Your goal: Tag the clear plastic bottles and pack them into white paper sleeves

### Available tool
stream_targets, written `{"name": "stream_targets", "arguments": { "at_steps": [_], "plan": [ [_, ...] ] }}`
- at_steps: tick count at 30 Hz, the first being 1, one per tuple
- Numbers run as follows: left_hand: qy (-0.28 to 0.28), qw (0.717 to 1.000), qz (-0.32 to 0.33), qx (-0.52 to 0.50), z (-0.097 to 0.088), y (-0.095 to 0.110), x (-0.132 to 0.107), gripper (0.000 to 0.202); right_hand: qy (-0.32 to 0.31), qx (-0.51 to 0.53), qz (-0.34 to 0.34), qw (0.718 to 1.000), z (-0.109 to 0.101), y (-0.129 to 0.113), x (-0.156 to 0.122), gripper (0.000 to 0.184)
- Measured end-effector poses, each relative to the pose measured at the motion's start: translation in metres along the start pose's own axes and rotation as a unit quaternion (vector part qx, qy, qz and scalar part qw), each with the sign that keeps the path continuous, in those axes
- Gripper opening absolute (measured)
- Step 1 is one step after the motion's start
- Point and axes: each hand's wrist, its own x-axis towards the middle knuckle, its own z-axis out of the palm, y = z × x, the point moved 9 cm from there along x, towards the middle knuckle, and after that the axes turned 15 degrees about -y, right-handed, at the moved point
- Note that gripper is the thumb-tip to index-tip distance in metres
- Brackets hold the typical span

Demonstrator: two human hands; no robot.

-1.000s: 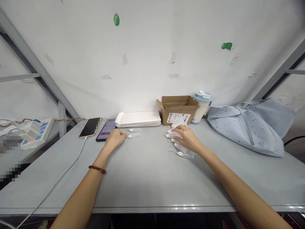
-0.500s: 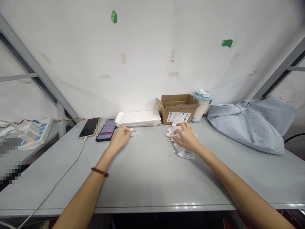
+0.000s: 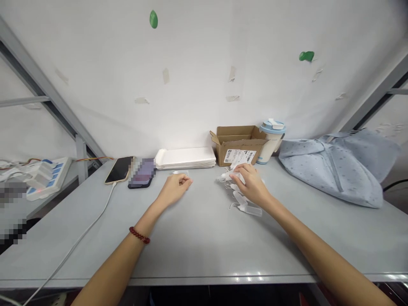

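Observation:
On the right, several small clear plastic tubes (image 3: 251,210) with thin white strings lie in a loose pile on the grey table. My right hand (image 3: 250,182) reaches over this pile, thumb and forefinger curled round one translucent tube (image 3: 235,174); its far end is covered by the fingers. My left hand (image 3: 175,188) rests low over the table at centre left, its fingers curled in and nothing visible in them. Just behind its knuckles lies a single clear piece (image 3: 182,173), partly hidden by the hand.
At the back stand a stack of white envelopes (image 3: 188,157), an open cardboard box (image 3: 240,151) and a blue-lidded cup (image 3: 269,142). Two phones (image 3: 119,170) lie left, one on a white cable. A light-blue cloth bag (image 3: 331,174) occupies the right.
My left hand has moved right and nearer to me, off the clear piece, which stays behind on the table. My right hand has stayed over the pile, its fingers shifting slightly.

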Motion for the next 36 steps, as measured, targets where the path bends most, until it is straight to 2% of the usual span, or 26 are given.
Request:
{"name": "stream_targets", "arguments": {
  "at_steps": [3, 7, 11, 14, 19, 24, 36],
  "plan": [
    [-0.046, 0.998, 0.011, -0.051, 0.016, 0.004, 0.001, 0.027, 0.020, 0.059, 0.003, 0.998, -0.007, -0.007, -0.002, 0.027],
    [-0.104, 0.990, 0.017, -0.098, 0.034, 0.010, 0.000, 0.035, -0.017, 0.163, 0.028, 0.986, -0.005, -0.013, -0.001, 0.033],
    [-0.159, 0.979, 0.023, -0.125, 0.047, 0.019, -0.004, 0.040, -0.039, 0.183, 0.028, 0.982, -0.001, -0.022, -0.002, 0.036],
    [-0.182, 0.974, 0.021, -0.132, 0.054, 0.023, -0.007, 0.035, -0.043, 0.188, 0.017, 0.981, 0.001, -0.027, -0.003, 0.039],
    [-0.193, 0.969, 0.035, -0.148, 0.058, 0.025, -0.007, 0.028, -0.058, 0.196, 0.018, 0.979, 0.004, -0.029, -0.003, 0.040],
    [-0.153, 0.972, 0.029, -0.177, 0.047, 0.024, -0.005, 0.029, -0.079, 0.223, 0.026, 0.971, 0.009, -0.029, -0.003, 0.040],
    [-0.182, 0.953, 0.048, -0.236, 0.053, 0.027, -0.007, 0.029, -0.100, 0.250, 0.031, 0.963, 0.010, -0.031, -0.003, 0.042]
  ]
}}
